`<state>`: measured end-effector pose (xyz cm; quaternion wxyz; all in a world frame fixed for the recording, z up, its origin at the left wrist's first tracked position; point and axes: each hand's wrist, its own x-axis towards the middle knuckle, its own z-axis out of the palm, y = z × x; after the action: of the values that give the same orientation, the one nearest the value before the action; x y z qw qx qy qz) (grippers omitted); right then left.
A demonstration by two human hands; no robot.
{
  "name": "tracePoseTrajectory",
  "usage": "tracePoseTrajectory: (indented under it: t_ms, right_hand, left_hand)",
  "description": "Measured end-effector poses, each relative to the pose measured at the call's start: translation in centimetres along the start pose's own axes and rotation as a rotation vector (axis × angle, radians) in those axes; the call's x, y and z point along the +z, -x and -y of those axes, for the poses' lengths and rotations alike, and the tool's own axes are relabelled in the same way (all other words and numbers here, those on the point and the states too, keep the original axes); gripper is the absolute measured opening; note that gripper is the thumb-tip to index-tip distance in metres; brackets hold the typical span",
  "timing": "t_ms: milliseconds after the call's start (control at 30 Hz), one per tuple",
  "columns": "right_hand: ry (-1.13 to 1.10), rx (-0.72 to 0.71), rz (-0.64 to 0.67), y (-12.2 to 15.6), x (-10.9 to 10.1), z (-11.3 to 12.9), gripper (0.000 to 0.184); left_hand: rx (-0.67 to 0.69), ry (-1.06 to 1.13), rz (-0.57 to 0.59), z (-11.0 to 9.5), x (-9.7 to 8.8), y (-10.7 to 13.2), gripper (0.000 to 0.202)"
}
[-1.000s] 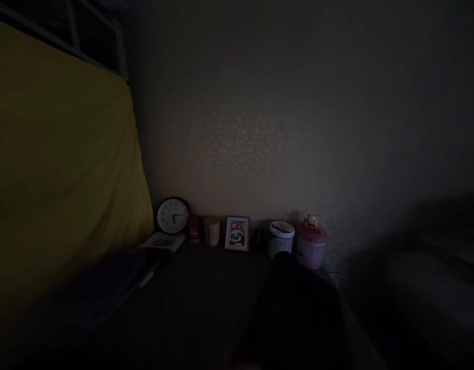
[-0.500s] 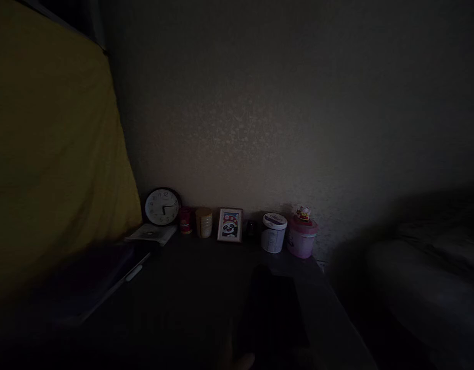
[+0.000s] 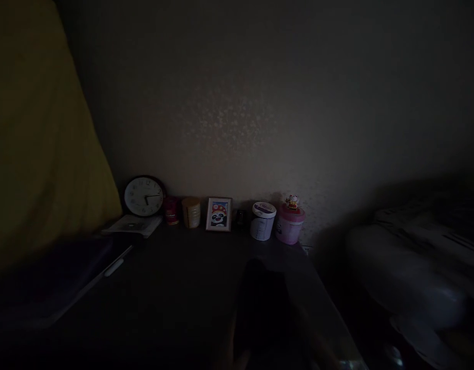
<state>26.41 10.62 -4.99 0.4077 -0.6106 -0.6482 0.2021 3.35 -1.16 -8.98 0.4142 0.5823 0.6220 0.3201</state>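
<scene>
The room is very dark. A dark oblong shape (image 3: 262, 303) rises from the bottom edge over the dark table (image 3: 175, 288). Pale, finger-like smudges show at its lower left, which may be my left hand (image 3: 237, 353), and at its lower right, which may be my right hand (image 3: 317, 349). Their fingers and what they hold cannot be made out. Along the wall stand a round clock (image 3: 144, 196), a red can (image 3: 171, 210), a tan jar (image 3: 191, 211), a panda picture frame (image 3: 219, 214), a white tub (image 3: 262, 220) and a pink pot (image 3: 289, 227) with a small cat figure on top.
A yellow cloth (image 3: 40, 154) hangs on the left. A flat white booklet (image 3: 132, 224) lies below the clock, and a dark laptop-like slab (image 3: 55, 277) lies on the table's left. Pale bedding (image 3: 410, 272) sits to the right of the table's edge.
The view has swung, so the row of things slid left and up in the picture. The dark shape drew back from the white tub toward the bottom edge.
</scene>
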Motion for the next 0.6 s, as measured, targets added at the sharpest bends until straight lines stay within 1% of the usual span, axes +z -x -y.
tracePoseTrajectory:
  t_ms: [100,200,367,467,600]
  right_hand:
    - [0.041,0.01,-0.006,2.7,-0.2,-1.3,0.027]
    - [0.077,0.018,-0.015,3.8,-0.2,-1.8,0.025]
    - [0.122,-0.012,-0.01,4.5,-0.4,-1.3,0.028]
    - [0.125,-0.043,0.02,4.7,-0.5,-0.8,0.03]
    - [0.111,-0.014,0.049,4.1,0.0,-0.2,0.03]
  left_hand:
    - [0.016,-0.065,-0.022,0.2,0.6,-0.1,0.063]
    - [0.018,-0.107,-0.031,0.3,0.9,0.0,0.064]
    - [0.031,-0.136,-0.039,0.1,1.1,0.0,0.061]
    - [0.025,-0.135,-0.038,-0.1,1.0,0.1,0.053]
    - [-0.003,-0.128,-0.035,-0.3,0.7,0.3,0.046]
